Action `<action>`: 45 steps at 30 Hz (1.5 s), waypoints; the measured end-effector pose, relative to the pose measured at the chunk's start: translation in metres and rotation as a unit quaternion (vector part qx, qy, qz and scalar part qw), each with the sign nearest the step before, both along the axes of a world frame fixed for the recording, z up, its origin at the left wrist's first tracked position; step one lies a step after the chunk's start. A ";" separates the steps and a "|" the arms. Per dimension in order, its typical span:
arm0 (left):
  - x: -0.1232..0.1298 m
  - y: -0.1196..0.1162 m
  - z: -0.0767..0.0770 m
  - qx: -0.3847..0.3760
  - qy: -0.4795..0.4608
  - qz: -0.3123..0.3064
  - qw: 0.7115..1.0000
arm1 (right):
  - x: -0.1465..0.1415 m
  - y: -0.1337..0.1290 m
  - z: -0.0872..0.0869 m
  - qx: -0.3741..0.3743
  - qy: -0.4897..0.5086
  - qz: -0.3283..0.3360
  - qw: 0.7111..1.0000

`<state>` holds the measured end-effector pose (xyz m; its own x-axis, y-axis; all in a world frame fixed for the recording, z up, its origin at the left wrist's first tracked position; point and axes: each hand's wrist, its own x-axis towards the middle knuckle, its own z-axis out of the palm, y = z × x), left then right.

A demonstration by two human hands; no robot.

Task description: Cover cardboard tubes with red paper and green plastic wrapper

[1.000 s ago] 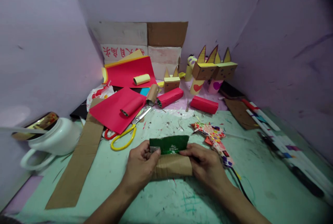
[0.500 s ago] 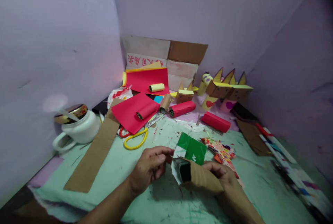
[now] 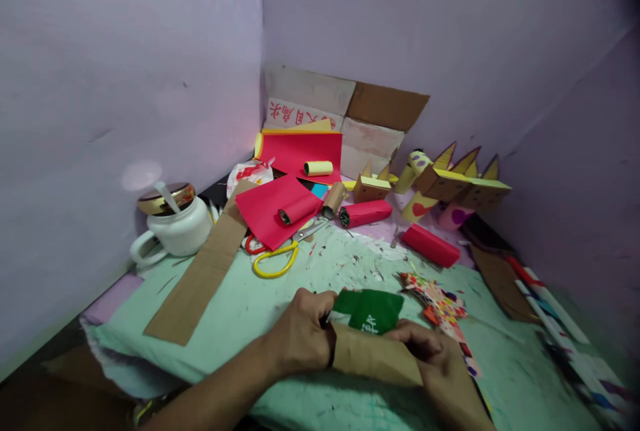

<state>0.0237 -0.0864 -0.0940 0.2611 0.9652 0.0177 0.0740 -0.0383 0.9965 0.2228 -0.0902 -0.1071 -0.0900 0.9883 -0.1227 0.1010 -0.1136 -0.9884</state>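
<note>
A folded brown cardboard piece (image 3: 376, 355) with a green printed flap (image 3: 373, 311) is held between my two hands low over the table. My left hand (image 3: 306, 329) is closed on its left end, fingers bent inward, which hides the opening there. On the right end, my right hand (image 3: 434, 359) grips the cardboard with thumb and fingers. Scissors (image 3: 276, 261) with red and yellow handles lie beyond my left hand. A patterned scrap (image 3: 440, 301) rests just past my right hand.
A white cup (image 3: 177, 229) and a long cardboard strip (image 3: 203, 271) are at left. Red paper (image 3: 273, 211) and red rolls (image 3: 366, 213) lie farther back. Eared box figures (image 3: 450, 181) stand at back right, markers (image 3: 550, 304) at right.
My left hand has moved onto the cardboard's left end and closed. The cardboard has turned, so its dark opening no longer shows. The camera view has shifted left.
</note>
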 end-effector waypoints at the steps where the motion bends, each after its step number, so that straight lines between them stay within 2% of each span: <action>1: 0.000 0.000 -0.001 0.026 0.020 -0.013 0.999 | 0.000 0.000 -0.001 -0.001 0.010 -0.004 1.000; 4: 0.000 0.003 0.001 0.055 0.015 -0.039 0.998 | 0.001 0.002 -0.005 0.006 0.033 -0.039 0.999; 7: 0.002 0.007 0.005 0.032 -0.051 -0.036 0.998 | 0.001 0.007 -0.008 -0.002 0.083 -0.054 0.995; 11: 0.003 0.010 0.009 0.006 -0.085 -0.053 0.995 | -0.003 0.012 -0.002 -0.022 0.110 0.082 0.990; 14: 0.004 0.011 0.011 0.001 -0.044 -0.060 0.997 | -0.007 0.011 0.005 -0.014 0.101 0.130 0.986; 17: 0.006 0.013 0.012 0.001 -0.010 -0.069 0.998 | -0.009 0.009 0.009 -0.016 0.119 0.132 0.984; 19: 0.006 0.013 0.009 -0.026 -0.013 -0.078 0.996 | -0.008 0.008 0.009 -0.016 0.132 0.121 0.984; 21: 0.005 0.013 0.004 -0.081 -0.054 -0.079 0.992 | -0.005 0.009 0.006 -0.023 0.145 0.096 0.985; 23: 0.000 0.012 0.000 -0.106 -0.115 -0.035 0.987 | -0.002 0.009 0.002 -0.040 0.157 0.073 0.984; 25: -0.005 0.010 -0.002 -0.060 -0.150 0.044 0.986 | 0.001 0.010 -0.002 -0.050 0.169 0.062 0.982; 27: -0.009 0.008 -0.001 0.012 -0.134 0.098 0.986 | 0.003 0.009 -0.004 -0.062 0.177 0.065 0.980; 30: -0.010 0.005 0.003 0.071 -0.085 0.096 0.989 | 0.004 0.006 -0.003 -0.082 0.168 0.071 0.980; 33: -0.006 0.001 0.004 0.101 -0.051 0.089 0.990 | 0.004 0.003 -0.002 -0.068 0.124 0.052 0.989; 36: -0.002 -0.002 0.006 0.113 -0.022 0.122 0.986 | 0.004 0.002 -0.006 -0.046 0.091 0.030 0.994; 40: 0.002 -0.002 0.010 -0.005 -0.025 0.137 0.990 | 0.008 0.003 -0.015 -0.039 0.060 0.025 0.997; 45: 0.003 0.003 0.011 -0.123 -0.054 0.074 0.988 | 0.015 0.001 -0.021 0.017 0.015 -0.019 1.000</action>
<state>0.0270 -0.0833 -0.0825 0.1269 0.9710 -0.2027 -0.0470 0.2100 0.9766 0.2378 -0.0893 -0.1283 -0.0550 0.9948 -0.0861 0.0666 -0.0823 -0.9944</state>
